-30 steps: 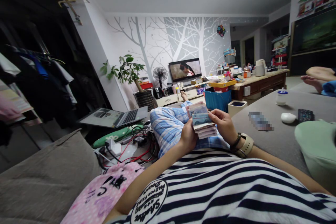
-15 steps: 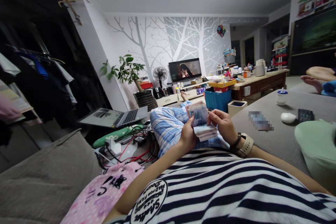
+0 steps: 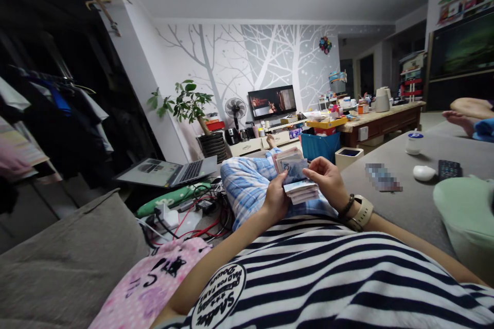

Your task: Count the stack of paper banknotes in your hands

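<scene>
A broad grey fabric sofa seat [image 3: 409,154] spreads to the person's right. The black-and-white striped cotton top [image 3: 320,272] covers the torso, and beyond it the blue-and-white plaid trousers [image 3: 243,180] cover the bent legs. An open silver-grey laptop [image 3: 170,172] lies to the left, near the knee.

Above the lap, the left hand [image 3: 276,196] grips a thick bundle of paper banknotes [image 3: 303,195], its thumb pressed on the near face and its fingers mostly hidden behind. The right hand [image 3: 328,181] is nearly closed, the thumb and forefinger pinched at the bundle's right side, the other fingers curled. The bundle sits between both hands in front of the trousers, one part upright, the other folded toward the body.

A pale beige strapped wristwatch [image 3: 363,213] circles the right wrist. The pinch meets the edge of a rectangular blue-toned banknote [image 3: 295,170] on the upright part. A dark beaded bracelet [image 3: 347,206] sits beside the watch.
</scene>
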`<state>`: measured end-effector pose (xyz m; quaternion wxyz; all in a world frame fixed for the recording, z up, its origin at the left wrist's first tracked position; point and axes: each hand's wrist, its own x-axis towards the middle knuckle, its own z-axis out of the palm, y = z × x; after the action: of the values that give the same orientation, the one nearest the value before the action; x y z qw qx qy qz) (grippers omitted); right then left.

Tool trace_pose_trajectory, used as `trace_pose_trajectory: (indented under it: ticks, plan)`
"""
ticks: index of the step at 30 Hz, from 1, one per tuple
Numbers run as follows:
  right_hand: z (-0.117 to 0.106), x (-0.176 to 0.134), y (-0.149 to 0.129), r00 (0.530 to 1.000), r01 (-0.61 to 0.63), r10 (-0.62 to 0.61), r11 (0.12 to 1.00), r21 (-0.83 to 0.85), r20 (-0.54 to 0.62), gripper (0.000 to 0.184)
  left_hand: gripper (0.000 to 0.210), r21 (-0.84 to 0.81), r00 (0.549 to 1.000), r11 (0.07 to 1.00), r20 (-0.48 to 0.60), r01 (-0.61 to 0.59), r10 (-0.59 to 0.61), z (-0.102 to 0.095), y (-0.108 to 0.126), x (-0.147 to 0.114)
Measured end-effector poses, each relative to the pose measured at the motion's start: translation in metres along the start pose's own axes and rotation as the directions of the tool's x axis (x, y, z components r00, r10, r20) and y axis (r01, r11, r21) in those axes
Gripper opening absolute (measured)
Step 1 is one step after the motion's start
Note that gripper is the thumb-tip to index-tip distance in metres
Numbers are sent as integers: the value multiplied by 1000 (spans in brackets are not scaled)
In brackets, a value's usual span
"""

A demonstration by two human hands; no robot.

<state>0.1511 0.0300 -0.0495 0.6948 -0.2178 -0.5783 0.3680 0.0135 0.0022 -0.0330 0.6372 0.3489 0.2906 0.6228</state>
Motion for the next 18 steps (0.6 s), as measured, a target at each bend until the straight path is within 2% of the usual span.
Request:
trace_pose_trajectory:
  ticks: [5, 11, 14, 18]
  plan:
    - [-2, 3, 7, 998, -33, 32, 999, -22, -63, 50, 29, 22, 999, 998, 2, -53, 53, -8, -3, 4]
    - [-4, 3, 2, 999, -19, 21, 994, -104, 24, 51, 23, 31, 997, 997, -4, -76, 76, -11, -6, 6]
    - [-4, 3, 0, 1000, -8, 10, 994, -113, 19, 52, 26, 39, 997, 996, 4, -78, 78, -8, -6, 4]
    - [-3, 2, -1, 1000, 5, -3, 994, -112, 17, 50, 34, 6, 1000, 1000, 19, -22, 22, -3, -5, 2]
